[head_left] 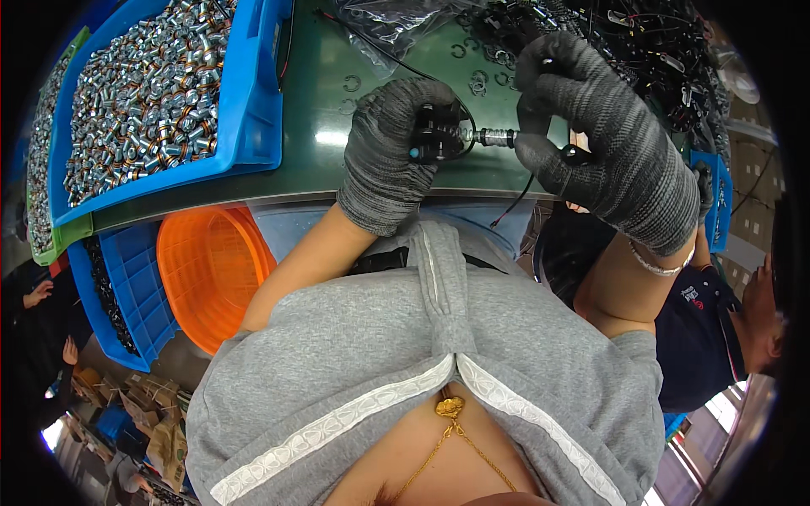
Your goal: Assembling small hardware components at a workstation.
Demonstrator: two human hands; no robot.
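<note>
Both my hands wear grey knitted gloves and meet above the green table. My left hand (390,152) is closed around a black housing (437,143) with a dark cable looped over it. Out of the housing's right side sticks a short silver metal rod (495,137), with a spring coil next to the housing. My right hand (603,139) has its thumb and fingertips curled at the rod's right end, in a pinch. A dark round thing (576,154) shows by the right palm; I cannot make out what it is. Beyond the hands lie several loose C-shaped retaining clips (478,82).
At the left a blue bin (253,139) brims with small metal cylinders. An orange basket (211,270) and another blue crate (139,282) stand below the table edge. A clear plastic bag (396,29) and a heap of black cabled parts (654,59) lie at the back. Another person (700,312) is at right.
</note>
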